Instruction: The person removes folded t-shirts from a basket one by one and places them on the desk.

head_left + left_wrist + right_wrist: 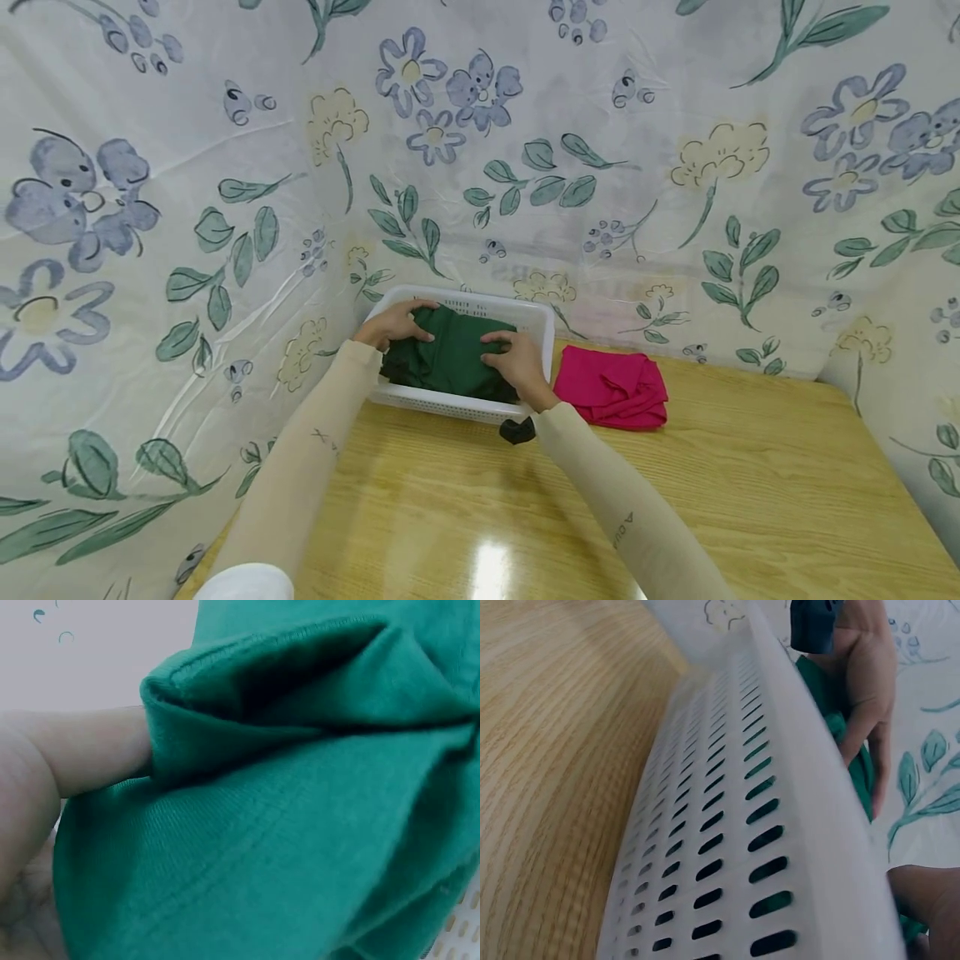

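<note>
A folded green cloth (457,354) lies in a white perforated plastic basket (442,402), with darker fabric (401,364) showing around it. At the cloth's left side, my left hand (405,325) grips its edge; the left wrist view has a finger (97,746) against the fold, over a loose, layered opening in the fabric. My right hand (517,362) reaches over the basket's right end and holds the right part of the cloth between thumb and finger. Most of that hand is hidden behind the basket wall (727,810) in the right wrist view.
A folded bright pink cloth (611,387) sits on the wooden table (750,467), just right of the basket. Floral-patterned sheeting (525,208) hangs behind and along the left side, close to the basket. The black wrist camera (517,431) is under the right wrist.
</note>
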`<state>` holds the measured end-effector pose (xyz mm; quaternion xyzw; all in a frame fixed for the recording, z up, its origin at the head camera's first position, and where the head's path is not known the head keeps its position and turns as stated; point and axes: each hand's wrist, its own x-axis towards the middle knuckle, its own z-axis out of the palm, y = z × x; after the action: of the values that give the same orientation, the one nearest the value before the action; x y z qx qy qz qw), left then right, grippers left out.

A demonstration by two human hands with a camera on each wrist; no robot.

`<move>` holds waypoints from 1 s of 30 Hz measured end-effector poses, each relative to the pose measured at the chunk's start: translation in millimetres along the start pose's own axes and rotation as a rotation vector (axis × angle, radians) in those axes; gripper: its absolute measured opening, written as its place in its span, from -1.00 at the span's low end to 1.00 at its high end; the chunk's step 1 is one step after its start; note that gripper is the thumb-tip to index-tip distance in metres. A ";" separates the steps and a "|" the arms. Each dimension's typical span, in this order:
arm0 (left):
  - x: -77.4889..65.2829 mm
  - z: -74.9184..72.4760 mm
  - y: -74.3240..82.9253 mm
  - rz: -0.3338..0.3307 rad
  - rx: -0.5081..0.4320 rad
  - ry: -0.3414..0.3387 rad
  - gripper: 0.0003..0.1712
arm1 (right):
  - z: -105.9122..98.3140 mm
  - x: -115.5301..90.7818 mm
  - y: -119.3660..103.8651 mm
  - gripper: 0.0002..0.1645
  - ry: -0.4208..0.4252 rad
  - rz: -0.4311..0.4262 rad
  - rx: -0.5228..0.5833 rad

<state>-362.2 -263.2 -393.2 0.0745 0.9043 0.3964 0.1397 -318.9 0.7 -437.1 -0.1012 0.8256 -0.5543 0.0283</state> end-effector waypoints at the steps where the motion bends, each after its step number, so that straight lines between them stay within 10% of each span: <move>1: -0.7 -1.1 0.4 0.006 0.004 0.004 -0.20 | -1.5 0.2 -0.8 -0.61 0.003 -0.004 -0.008; 30: -15.0 -2.7 13.0 0.075 -0.287 0.012 -0.52 | -58.7 -4.1 -4.2 -0.51 -0.052 -0.010 0.001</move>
<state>-348.4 -260.0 -379.0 0.0850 0.8357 0.5272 0.1285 -323.7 53.3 -411.0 -0.1194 0.8240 -0.5519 0.0470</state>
